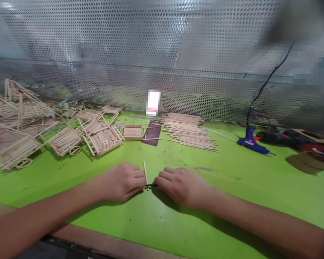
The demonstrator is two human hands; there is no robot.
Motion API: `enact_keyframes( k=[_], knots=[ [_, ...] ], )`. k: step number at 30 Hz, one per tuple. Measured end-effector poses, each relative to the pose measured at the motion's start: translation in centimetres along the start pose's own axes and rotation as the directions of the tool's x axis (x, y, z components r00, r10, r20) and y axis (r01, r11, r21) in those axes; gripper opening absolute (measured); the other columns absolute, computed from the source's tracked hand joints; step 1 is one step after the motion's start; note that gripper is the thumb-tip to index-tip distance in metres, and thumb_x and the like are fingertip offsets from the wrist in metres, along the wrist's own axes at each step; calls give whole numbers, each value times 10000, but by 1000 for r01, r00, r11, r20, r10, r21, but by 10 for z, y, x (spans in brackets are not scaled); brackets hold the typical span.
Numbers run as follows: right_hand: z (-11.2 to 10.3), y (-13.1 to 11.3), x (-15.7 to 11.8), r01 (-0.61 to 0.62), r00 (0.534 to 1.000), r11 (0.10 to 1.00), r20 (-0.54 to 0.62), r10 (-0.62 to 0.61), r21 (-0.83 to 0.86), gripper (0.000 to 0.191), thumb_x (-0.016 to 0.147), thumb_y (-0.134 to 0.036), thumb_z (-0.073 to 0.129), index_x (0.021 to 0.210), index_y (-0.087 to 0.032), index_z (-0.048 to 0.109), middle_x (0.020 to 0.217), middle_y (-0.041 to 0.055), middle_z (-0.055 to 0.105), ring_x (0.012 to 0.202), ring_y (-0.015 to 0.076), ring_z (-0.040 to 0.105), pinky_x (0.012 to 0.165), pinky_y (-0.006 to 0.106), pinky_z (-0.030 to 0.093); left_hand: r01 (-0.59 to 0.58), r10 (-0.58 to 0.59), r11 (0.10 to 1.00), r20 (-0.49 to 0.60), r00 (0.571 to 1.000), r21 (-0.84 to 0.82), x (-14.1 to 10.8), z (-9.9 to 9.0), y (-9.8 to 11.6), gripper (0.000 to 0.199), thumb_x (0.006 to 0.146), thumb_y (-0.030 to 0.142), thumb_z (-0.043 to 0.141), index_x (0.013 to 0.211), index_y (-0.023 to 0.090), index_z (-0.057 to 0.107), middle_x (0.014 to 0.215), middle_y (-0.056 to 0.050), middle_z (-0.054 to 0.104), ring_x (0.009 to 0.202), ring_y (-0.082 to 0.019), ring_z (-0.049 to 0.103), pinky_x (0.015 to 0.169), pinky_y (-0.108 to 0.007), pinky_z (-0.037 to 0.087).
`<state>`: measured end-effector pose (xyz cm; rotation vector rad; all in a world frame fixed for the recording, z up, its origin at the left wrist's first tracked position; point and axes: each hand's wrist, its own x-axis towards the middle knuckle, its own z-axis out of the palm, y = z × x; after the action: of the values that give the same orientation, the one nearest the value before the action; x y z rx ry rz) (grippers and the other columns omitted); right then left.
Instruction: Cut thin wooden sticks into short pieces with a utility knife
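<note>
Two hands curl half-closed at lower centre: the left hand (121,181) seems to pinch a thin wooden stick (145,175), the right hand (182,186) a small black strip (151,185), above the green mat (232,187); any loosened grip could let the stick slip and fall.

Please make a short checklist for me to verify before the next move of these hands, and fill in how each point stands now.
1. Left hand touching the thin wooden stick: ok.
2. Right hand touching the small black piece: ok.
3. Stick and black piece firmly joined: cannot tell, the spot where they meet is too small to see.
4. Glue at that spot: cannot tell.
5. Blue hot glue gun resting on the green work mat, apart from the hands: ok.
6. Pile of loose wooden sticks lying ahead of the hands, with spare sticks available: ok.
</note>
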<state>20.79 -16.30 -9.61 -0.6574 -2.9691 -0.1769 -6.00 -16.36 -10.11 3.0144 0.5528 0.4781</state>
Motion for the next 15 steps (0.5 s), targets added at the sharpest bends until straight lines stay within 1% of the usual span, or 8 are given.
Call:
enact_keyframes(
  k=[2,4,6,8,11,13,15],
  knots=[
    [-4,3,-4,-16,1000,1000,2,16,-9,54,982,-160,588,942,-195,598,806,6,630,715,171,511,575,316,329,35,-35,999,-5,999,5,4,-2,-2,309,1097,283,442,817,193,538,716,-17,586,634,-178,484,607,-343,345],
    [-10,8,-10,-63,998,998,-11,63,15,74,958,-116,586,951,-187,605,806,5,626,710,164,517,572,296,348,107,-107,994,-13,994,-30,11,-7,-6,320,1110,326,408,877,190,580,744,-26,623,634,-175,525,616,-337,400],
    [-15,14,-16,-122,991,991,-42,124,54,103,951,-81,569,966,-171,617,823,13,630,708,155,526,576,277,369,183,-185,980,-24,982,-72,21,-14,-11,290,1110,352,409,1008,187,624,843,-51,693,711,-190,616,661,-343,473],
    [-15,18,-20,-151,985,984,-72,158,91,117,973,-77,547,986,-157,631,853,27,644,714,150,541,585,267,385,229,-232,970,-30,972,-87,31,-17,-14,290,1099,390,436,1153,186,637,999,-89,745,865,-225,691,745,-372,537],
    [-9,19,-20,-136,987,986,-66,143,101,74,1010,-136,569,983,-157,635,851,26,653,701,151,539,589,276,378,276,-279,957,-31,960,-86,39,-9,-13,425,1046,494,525,1300,169,626,1232,-141,743,1093,-290,706,893,-455,579],
    [-4,18,-17,-120,991,990,-45,123,70,69,1018,-195,602,960,-166,625,826,18,643,691,159,522,586,292,350,300,-302,951,-11,953,-69,39,3,-11,586,1000,580,573,1402,155,598,1409,-168,678,1257,-340,662,1016,-529,554],
    [-1,16,-15,-113,993,993,-39,114,34,98,1028,-233,601,952,-174,615,815,18,634,701,169,515,590,306,323,316,-315,946,23,949,-65,37,13,-9,687,977,633,584,1462,147,583,1509,-176,608,1351,-364,617,1106,-579,511]
  ],
)
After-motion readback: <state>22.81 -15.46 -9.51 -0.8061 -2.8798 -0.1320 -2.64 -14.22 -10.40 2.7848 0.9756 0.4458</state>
